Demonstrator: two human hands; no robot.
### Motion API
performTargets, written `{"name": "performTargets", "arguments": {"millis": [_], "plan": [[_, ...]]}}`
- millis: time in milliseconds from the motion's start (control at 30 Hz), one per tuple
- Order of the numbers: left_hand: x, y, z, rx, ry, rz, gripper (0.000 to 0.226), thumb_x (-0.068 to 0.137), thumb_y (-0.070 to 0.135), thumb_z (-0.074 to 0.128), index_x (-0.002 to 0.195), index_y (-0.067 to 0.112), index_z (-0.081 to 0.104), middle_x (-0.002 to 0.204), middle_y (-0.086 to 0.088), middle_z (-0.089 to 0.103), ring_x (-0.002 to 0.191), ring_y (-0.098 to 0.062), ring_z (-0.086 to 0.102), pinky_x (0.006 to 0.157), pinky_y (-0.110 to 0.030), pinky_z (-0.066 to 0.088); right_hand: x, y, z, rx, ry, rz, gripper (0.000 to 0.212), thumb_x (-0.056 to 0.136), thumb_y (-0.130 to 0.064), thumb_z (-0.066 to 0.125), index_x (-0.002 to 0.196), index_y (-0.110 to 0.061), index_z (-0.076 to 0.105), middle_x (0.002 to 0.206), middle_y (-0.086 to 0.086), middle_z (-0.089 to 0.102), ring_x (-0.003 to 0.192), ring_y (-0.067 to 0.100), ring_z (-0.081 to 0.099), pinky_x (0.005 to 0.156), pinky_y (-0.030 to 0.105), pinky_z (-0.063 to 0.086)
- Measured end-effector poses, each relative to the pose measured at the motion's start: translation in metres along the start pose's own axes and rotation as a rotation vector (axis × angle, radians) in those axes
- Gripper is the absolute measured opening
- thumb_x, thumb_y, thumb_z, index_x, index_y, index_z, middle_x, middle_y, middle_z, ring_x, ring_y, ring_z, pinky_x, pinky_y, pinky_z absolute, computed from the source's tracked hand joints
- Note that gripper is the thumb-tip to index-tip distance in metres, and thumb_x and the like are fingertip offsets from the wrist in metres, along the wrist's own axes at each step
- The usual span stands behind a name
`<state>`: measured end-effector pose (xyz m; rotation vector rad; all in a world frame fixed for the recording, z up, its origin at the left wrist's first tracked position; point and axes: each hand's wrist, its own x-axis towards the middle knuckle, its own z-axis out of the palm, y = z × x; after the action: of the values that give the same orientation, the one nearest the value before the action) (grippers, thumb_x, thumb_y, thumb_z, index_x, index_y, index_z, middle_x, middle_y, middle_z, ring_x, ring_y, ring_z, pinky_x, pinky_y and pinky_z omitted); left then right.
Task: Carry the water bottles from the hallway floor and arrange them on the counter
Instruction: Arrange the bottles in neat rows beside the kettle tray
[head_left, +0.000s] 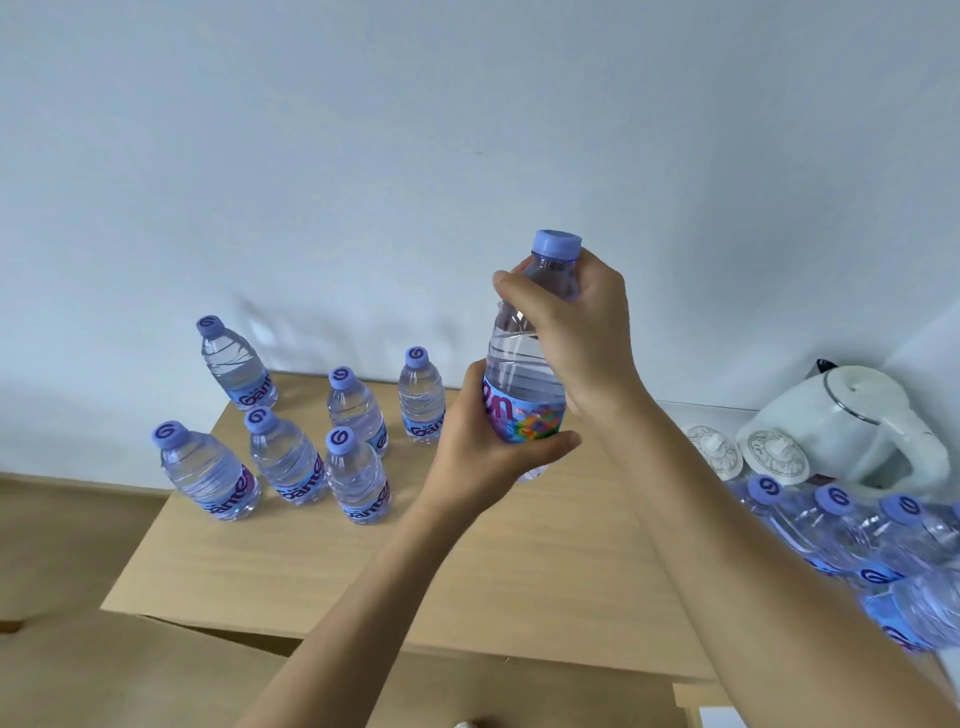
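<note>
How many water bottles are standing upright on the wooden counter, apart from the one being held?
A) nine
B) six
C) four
B: six capped bottles stand on the wooden counter, among them the back-left bottle and front-left bottle; a seventh, the held bottle, is gripped by both hands.
</note>
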<state>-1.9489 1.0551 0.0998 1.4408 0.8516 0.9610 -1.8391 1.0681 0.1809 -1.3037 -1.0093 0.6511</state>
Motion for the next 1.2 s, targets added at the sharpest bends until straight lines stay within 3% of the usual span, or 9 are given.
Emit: {"name": "performTargets", "arguments": {"millis": [133,300,433,533,667,900,1033,1133,1200], "plan": [[-0.002,-0.002,0.002,0.014,0.066,0.023,0.065,0.054,0.015,0.089,0.109,0.018,0.055,0.095,0.005,0.072,0.086,-0.014,0.071,0.073,-0.031,0.060,-0.004,-0.006,0.004,-0.061,0.003,0.011,0.022,0.077,-0.031,0.077,0.075,-0.016,0.061,0.063,-0.010,0.065,0.063,0.014,0.063,0.077,0.044,0.057],[-0.003,0.016,-0.023,-0.098,-0.107,-0.018,0.058,0.055,0.020,0.087,0.105,0.006,0.060,0.087,-0.004,0.073,0.079,-0.018,0.071,0.069,-0.028,0.056,0.012,-0.025,-0.018,0.010,-0.446,0.058,0.033,0.085,-0.038,0.070,0.098,-0.009,0.063,0.096,0.011,0.074,0.086,0.025,0.070,0.086,0.045,0.053],[-0.002,0.027,-0.031,-0.158,-0.327,-0.052,0.052,0.060,0.018,0.083,0.104,0.000,0.061,0.099,-0.028,0.067,0.090,-0.042,0.067,0.083,-0.053,0.054,0.015,-0.032,-0.015,0.223,-0.548,0.144,0.019,0.087,-0.027,0.064,0.095,-0.011,0.062,0.103,0.012,0.074,0.095,0.034,0.072,0.088,0.044,0.055],[-0.003,0.032,-0.028,-0.182,-0.328,-0.086,0.056,0.060,0.017,0.083,0.108,-0.003,0.060,0.100,-0.027,0.068,0.090,-0.039,0.068,0.082,-0.049,0.058,0.010,-0.034,-0.009,0.242,-0.438,0.118,0.018,0.085,-0.025,0.065,0.088,-0.008,0.062,0.084,0.009,0.073,0.076,0.030,0.072,0.075,0.042,0.056],[-0.004,0.038,-0.026,-0.134,-0.235,-0.087,0.055,0.059,0.018,0.087,0.106,0.007,0.060,0.087,-0.004,0.074,0.080,-0.019,0.071,0.069,-0.027,0.056,0.006,-0.038,-0.003,0.169,-0.216,0.055,0.014,0.089,-0.020,0.067,0.079,-0.012,0.061,0.069,0.003,0.070,0.066,0.022,0.070,0.067,0.035,0.054],[-0.010,0.036,-0.015,0.049,-0.026,0.041,0.057,0.058,0.018,0.089,0.103,0.018,0.054,0.087,0.000,0.071,0.078,-0.019,0.071,0.062,-0.030,0.059,-0.001,-0.041,0.007,0.062,0.013,0.015,0.020,0.086,-0.028,0.070,0.079,-0.013,0.058,0.062,-0.001,0.065,0.062,0.019,0.061,0.065,0.034,0.052],[-0.010,0.040,-0.027,0.003,-0.103,0.017,0.049,0.062,0.013,0.086,0.102,0.009,0.058,0.082,-0.003,0.072,0.073,-0.018,0.071,0.060,-0.023,0.054,0.004,-0.046,-0.010,0.096,-0.274,0.027,0.020,0.085,-0.035,0.069,0.082,-0.017,0.064,0.077,-0.001,0.072,0.073,0.015,0.069,0.068,0.026,0.054],[-0.011,0.043,-0.037,-0.078,-0.300,0.019,0.044,0.067,0.010,0.084,0.102,0.000,0.059,0.082,-0.002,0.072,0.074,-0.016,0.069,0.064,-0.022,0.052,0.007,-0.046,-0.020,0.216,-0.465,0.022,0.020,0.084,-0.033,0.069,0.093,-0.016,0.064,0.108,0.005,0.074,0.103,0.025,0.070,0.088,0.039,0.056],[-0.013,0.042,-0.037,-0.119,-0.391,0.026,0.043,0.068,0.012,0.082,0.103,0.000,0.060,0.086,-0.003,0.072,0.080,-0.018,0.069,0.069,-0.024,0.053,0.006,-0.044,-0.019,0.311,-0.526,0.059,0.019,0.081,-0.030,0.069,0.093,-0.015,0.065,0.110,0.012,0.073,0.105,0.034,0.069,0.093,0.049,0.052]]}}
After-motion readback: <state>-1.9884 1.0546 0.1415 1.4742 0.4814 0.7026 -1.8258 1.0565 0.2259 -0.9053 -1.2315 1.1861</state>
